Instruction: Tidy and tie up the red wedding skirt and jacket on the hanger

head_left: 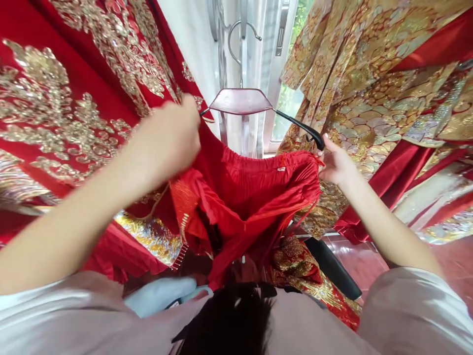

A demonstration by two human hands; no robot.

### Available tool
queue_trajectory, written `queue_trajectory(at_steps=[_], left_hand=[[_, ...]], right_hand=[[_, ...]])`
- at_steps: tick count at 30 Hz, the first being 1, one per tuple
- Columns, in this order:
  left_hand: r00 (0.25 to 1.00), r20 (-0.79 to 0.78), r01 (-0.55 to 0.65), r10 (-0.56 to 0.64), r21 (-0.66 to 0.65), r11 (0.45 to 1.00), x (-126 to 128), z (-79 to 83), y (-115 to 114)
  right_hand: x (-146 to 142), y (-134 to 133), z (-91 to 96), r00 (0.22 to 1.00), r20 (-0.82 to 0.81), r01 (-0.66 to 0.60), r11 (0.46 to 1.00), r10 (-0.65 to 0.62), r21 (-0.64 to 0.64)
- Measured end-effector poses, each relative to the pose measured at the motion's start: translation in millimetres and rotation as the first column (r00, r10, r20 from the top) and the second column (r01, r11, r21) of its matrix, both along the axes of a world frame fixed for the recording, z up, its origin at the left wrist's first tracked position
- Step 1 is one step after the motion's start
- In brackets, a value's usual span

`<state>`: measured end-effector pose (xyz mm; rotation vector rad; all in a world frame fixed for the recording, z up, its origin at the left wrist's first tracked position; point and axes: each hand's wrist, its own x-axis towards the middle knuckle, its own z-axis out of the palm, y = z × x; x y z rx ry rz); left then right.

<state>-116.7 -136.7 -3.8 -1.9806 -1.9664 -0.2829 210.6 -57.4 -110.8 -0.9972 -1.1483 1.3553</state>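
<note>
Nearest us, at 6 o'clock, we note dark hair (232, 323) and a pale sleeve (410, 301). Left hand (170, 135), at 10 o'clock: motion-blurred, fingers curled inward by the hanger's left end; their tips are hidden, so we cannot tell what they grip. Right hand (337, 162), at 3 o'clock: fingers nearly closed, pinching the edge of the red gathered garment (258, 182) just beside the hanger's black tip. The garment sits at centre, opening spread toward us, a small white label (281, 169) inside its far edge. Hanger (241, 100): at 12 o'clock, metal hook up. Below, at 5 o'clock, we see red-and-gold cloth (314, 276). Sequinned red clothing (40, 74) hangs at 10 o'clock, gold scale-patterned clothing (369, 108) at 2. Farthest, at 12 to 1 o'clock: a window (286, 113).
</note>
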Motion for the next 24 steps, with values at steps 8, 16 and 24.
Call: queue_trajectory(at_steps=[8,16,24], left_hand=[[0.951,-0.148,0.244,-0.27,-0.176,0.954,56,-36.6,17],[0.755,-0.116,0.656,-0.645,0.141,0.742,96,11.8,93],[0.778,-0.279,0.593,-0.563,0.03,0.804,98,8.1,102]], right_hand=[[7,11,0.2,0.959,0.279,-0.081,0.991,0.047,0.109],[5,8,0.1,0.994,0.086,0.058,0.997,-0.062,0.054],[32,0,18.0,0.928,0.35,-0.141,0.99,0.126,0.019]])
